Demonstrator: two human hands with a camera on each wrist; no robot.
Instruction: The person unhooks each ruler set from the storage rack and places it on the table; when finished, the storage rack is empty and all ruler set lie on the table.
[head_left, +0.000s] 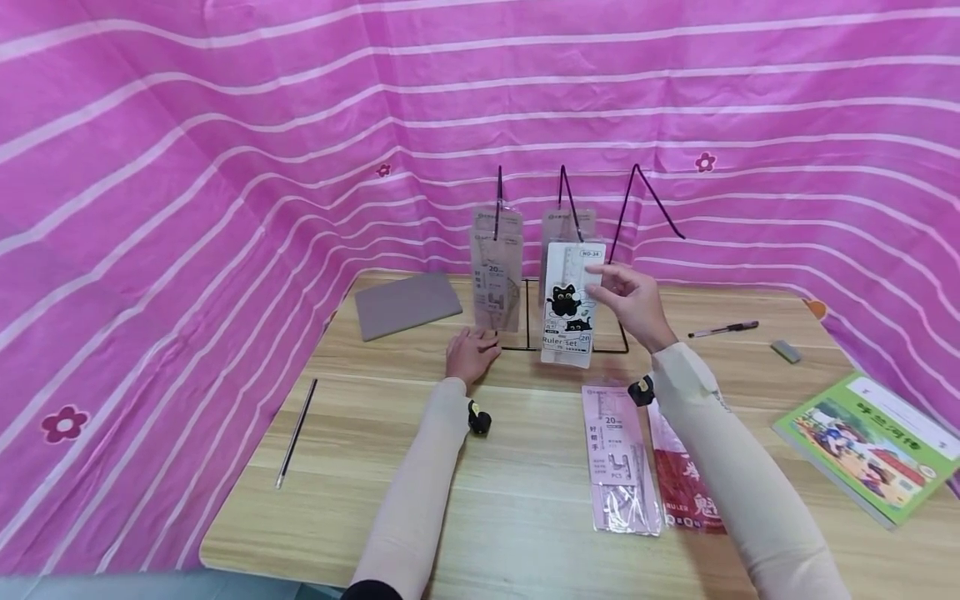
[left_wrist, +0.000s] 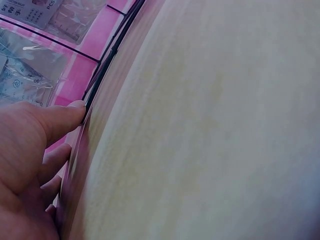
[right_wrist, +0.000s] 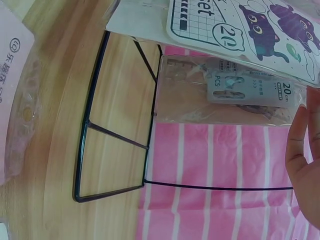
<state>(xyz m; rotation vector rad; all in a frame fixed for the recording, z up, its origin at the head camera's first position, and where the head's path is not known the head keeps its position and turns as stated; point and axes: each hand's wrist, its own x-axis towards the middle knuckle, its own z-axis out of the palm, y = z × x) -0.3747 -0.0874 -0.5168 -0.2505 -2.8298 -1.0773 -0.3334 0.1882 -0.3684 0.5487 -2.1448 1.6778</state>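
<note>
Head view has you at a wood-toned surface [head_left: 517, 467] with a pink striped cloth [head_left: 487, 67] behind it. At centre, a black wire rack [head_left: 528, 321] carries greyish packets [head_left: 498, 292] on its left hook and another packet [head_left: 556, 225] at its middle hook. A grey notebook [head_left: 408, 306] lies left of the rack, and a slim dark stick [head_left: 296, 433] at lower left; toward the right edge sit a pen [head_left: 723, 329], a small grey block [head_left: 786, 352] and a green book [head_left: 873, 446]. At lower right of centre, a pink ruler packet [head_left: 617, 458] lies beside a red packet [head_left: 678, 479] that your right sleeve [head_left: 738, 483] partly covers. Your left hand [head_left: 472, 356] rests with a released grip, its thumb touching the rack's corner. Your right hand [head_left: 637, 304] has its grip pinching the right edge of the cat ruler packet [head_left: 566, 329], just right of centre, hiding much of the packet behind. It looks white and nearly upright, with black cats, a clear ruler above them and "Ruler set" lettering below; you cannot tell whether it is threaded on the hook.
</note>
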